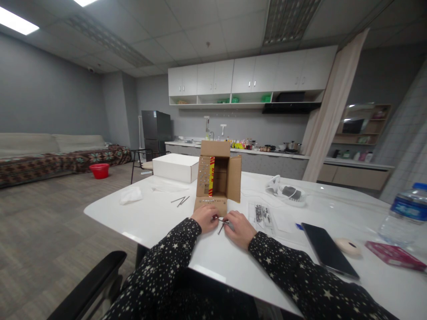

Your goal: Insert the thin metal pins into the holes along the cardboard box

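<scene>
Head view: a thin metal nail (pixel 222 226) is pinched between the left hand (pixel 207 218) and the right hand (pixel 239 227), both curled closed on it low over the white table (pixel 160 218). Just beyond the fingers, an open cardboard box (pixel 218 178) is stood (its near flap studded with small pieces). Loose nails (pixel 180 201) are seen left, a black phone (pixel 328 250) right.

Phone (pixel 328 250), water bottle (pixel 405 214), white box (pixel 175 167).

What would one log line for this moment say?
left hand + right hand: pinching small metal pin | behind: open cardboard box | surface: white table
</scene>
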Available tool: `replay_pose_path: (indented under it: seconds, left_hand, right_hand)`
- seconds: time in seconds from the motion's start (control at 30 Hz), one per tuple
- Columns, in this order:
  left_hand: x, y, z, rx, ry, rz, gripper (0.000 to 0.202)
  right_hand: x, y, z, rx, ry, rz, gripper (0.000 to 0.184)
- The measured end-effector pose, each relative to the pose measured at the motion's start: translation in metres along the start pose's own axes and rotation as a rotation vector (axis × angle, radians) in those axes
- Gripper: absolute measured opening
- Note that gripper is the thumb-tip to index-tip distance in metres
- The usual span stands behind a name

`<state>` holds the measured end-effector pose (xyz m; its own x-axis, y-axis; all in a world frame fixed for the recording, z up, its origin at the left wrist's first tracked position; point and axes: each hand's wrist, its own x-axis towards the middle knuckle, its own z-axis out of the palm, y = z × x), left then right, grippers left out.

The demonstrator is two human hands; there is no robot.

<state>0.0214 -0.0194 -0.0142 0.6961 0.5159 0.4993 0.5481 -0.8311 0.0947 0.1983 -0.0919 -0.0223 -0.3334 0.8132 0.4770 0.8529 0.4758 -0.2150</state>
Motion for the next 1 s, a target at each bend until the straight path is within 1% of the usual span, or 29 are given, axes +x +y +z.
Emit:
replay_pose_path:
  seconds: [0.3,0.6,0.87,1.0]
  left_hand:
    - [0.0004,0.0004,-0.0007,-0.021,-0.032,-0.009,0.012]
    - [0.0002,0.0015,-0.0010,-0.012,-0.033,-0.039,0.009]
    - [0.0007,0.0012,-0.0022,0.008,-0.050,-0.047,0.007]
    - [0.0002,0.0016,-0.0033,0.014,-0.056,-0.044,0.007]
  right_hand:
    - [0.0001,0.0009,-0.0007,-0.001,-0.021,-0.021,0.013]
    - [-0.0007,0.0022,0.0012,-0.001,0.001,-0.027,0.013]
    - [-0.0001,0.0021,0.0002,-0.025,0.017,0.022,0.013]
    - [-0.0005,0.0024,0.0010,-0.012,0.005,0.004,0.013]
